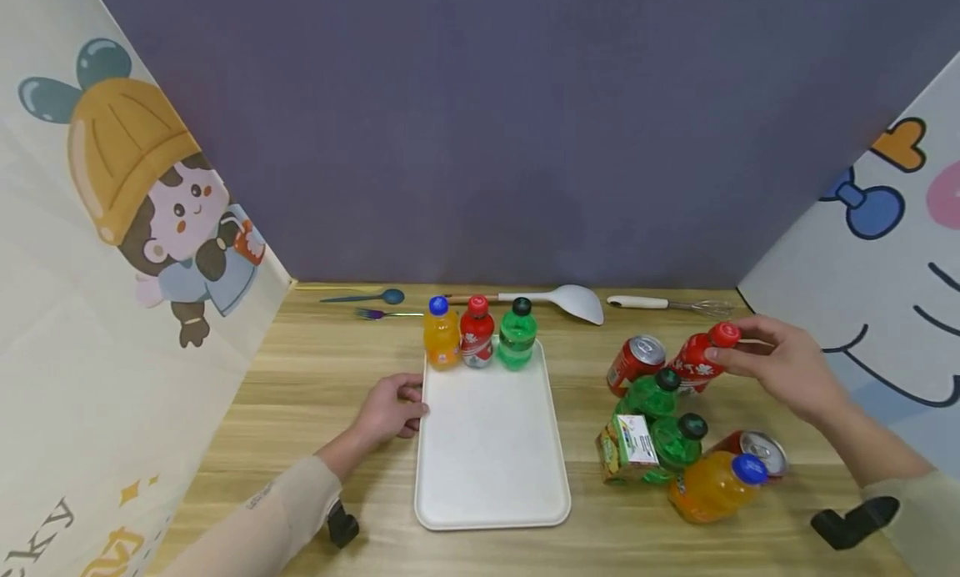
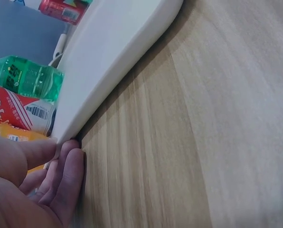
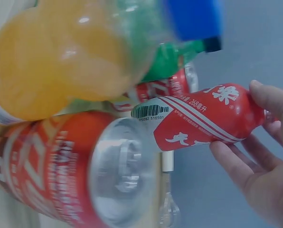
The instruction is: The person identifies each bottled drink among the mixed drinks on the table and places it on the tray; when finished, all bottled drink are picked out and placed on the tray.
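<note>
My right hand [image 1: 787,368] grips a red soda bottle [image 1: 699,356] near its cap, thumb on one side and fingers on the other. In the right wrist view the red bottle [image 3: 203,114] is tilted, its label and barcode showing. My left hand [image 1: 390,408] pinches the left rim of a white tray [image 1: 491,452], thumb on top and fingers beneath the edge in the left wrist view. Along the tray's far end stand an orange drink bottle [image 1: 442,335], another red soda bottle [image 1: 477,333] and a green soda bottle [image 1: 517,335].
Right of the tray cluster a red can [image 1: 636,364], two green bottles [image 1: 651,396], a juice carton [image 1: 627,449], an orange bottle [image 1: 712,485] and a second can [image 1: 753,454]. Behind lie a blue spoon [image 1: 392,296], fork [image 1: 372,313], white spatula [image 1: 577,302] and whisk [image 1: 701,307], before a grey wall.
</note>
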Action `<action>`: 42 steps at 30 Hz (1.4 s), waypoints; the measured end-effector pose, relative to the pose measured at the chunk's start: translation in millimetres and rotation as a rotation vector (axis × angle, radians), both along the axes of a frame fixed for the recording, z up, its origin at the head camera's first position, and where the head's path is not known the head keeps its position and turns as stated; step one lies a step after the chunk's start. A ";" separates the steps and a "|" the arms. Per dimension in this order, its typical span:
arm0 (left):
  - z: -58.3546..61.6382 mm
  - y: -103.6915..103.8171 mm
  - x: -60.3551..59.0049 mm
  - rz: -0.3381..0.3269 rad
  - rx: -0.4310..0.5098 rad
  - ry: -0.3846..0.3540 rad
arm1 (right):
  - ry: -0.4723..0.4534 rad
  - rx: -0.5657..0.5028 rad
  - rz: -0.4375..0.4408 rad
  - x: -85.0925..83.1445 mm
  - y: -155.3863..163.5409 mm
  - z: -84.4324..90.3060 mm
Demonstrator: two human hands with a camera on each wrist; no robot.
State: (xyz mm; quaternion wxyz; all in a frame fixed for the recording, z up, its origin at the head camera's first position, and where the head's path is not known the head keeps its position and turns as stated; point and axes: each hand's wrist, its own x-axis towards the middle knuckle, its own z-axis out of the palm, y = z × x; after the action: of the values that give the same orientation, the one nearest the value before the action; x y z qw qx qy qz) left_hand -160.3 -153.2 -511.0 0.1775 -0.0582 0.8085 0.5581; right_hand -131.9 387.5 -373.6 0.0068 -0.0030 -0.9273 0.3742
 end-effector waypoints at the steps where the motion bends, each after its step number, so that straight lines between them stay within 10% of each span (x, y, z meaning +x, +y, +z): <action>1: 0.1 -0.3 -0.3 -0.002 0.002 -0.003 | 0.005 0.020 -0.007 -0.2 -0.6 4.2; 23: 1.0 -12.2 -1.3 0.030 0.061 -0.008 | 0.076 0.111 0.003 -21.8 -52.3 81.5; 42: 5.1 -5.2 -0.6 0.027 0.078 -0.074 | 0.037 -0.176 0.295 -50.1 -157.8 62.0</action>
State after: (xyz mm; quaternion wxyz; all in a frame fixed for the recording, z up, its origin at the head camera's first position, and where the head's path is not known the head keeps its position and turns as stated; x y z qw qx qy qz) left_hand -160.9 -158.3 -505.9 0.2019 -0.0827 0.7782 0.5889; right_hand -182.0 229.8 -311.6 -0.0316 0.1393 -0.8811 0.4509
